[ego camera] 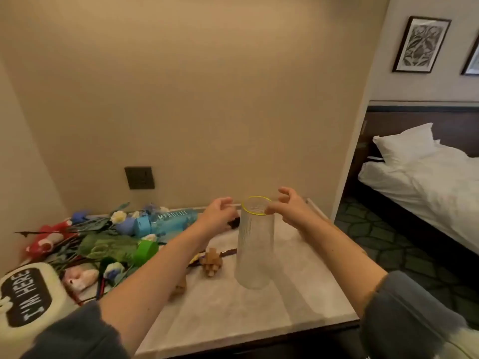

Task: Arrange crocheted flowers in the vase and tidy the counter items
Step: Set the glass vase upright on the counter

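Observation:
A tall clear textured vase [255, 244] with a yellow rim stands upright on the marble counter [298, 301]. My left hand [217, 212] hovers just left of the rim, fingers loosely curled and holding nothing. My right hand [289, 207] is at the rim's right side with relaxed fingers; whether it touches the glass I cannot tell. Crocheted flowers [114, 239] in blue, white and green lie piled at the counter's left.
A blue bottle [168, 220] lies by the wall behind the flowers. A green cup [146, 251], a wooden puzzle [212, 261], a red plush [48, 238] and a white "I'M HERE" plush [28, 299] share the counter. A bed [427, 177] stands to the right.

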### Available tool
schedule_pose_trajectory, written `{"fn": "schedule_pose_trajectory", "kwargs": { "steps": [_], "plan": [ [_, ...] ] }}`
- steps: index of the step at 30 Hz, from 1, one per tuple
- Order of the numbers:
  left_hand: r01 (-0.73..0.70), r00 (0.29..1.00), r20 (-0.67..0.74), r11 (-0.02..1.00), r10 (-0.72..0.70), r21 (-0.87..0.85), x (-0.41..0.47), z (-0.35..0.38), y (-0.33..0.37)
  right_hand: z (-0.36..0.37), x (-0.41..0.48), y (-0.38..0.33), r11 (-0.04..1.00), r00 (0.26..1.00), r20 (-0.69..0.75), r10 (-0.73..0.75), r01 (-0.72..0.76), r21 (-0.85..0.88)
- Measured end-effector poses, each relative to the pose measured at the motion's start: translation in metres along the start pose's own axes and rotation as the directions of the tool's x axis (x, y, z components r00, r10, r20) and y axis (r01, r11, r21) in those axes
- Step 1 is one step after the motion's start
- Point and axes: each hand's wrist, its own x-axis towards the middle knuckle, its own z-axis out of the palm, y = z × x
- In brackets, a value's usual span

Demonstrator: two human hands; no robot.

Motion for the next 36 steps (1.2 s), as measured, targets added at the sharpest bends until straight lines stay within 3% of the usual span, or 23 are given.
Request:
{"fn": "schedule_pose_trajectory", "kwargs": {
  "steps": [3, 7, 15, 21, 25, 30, 36],
  "plan": [
    [0.003, 0.995, 0.098, 0.99, -0.017, 0.141, 0.021, 0.005, -0.016, 0.007, 0.013, 0.01, 0.997, 0.995, 0.104, 0.0, 0.008, -0.078],
    [-0.027, 0.974, 0.226, 0.988, -0.008, 0.151, 0.04, 0.012, -0.041, 0.011, 0.031, 0.027, 0.981, 0.982, 0.188, -0.019, 0.055, -0.186],
    [-0.195, 0.953, 0.266, 0.964, 0.143, 0.181, 0.068, 0.026, -0.055, 0.005, 0.063, 0.038, 0.997, 0.959, 0.284, -0.022, 0.042, -0.062],
    [-0.202, 0.933, 0.341, 0.954, 0.118, 0.221, 0.097, 0.032, -0.019, -0.015, 0.088, 0.017, 0.998, 0.968, 0.252, -0.013, -0.003, 0.06],
    [-0.258, 0.923, 0.341, 0.945, 0.179, 0.202, 0.132, 0.051, 0.025, -0.053, 0.119, -0.012, 0.996, 0.972, 0.23, -0.038, 0.02, 0.082],
    [-0.287, 0.943, 0.236, 0.931, 0.234, 0.227, 0.18, 0.089, 0.058, -0.1, 0.159, -0.034, 0.992, 0.981, 0.157, -0.117, 0.107, 0.066],
    [-0.341, 0.933, 0.169, 0.93, 0.317, 0.14, 0.232, 0.139, 0.061, -0.133, 0.211, -0.015, 0.985, 0.988, 0.03, -0.154, 0.151, 0.079]
  ]
}}
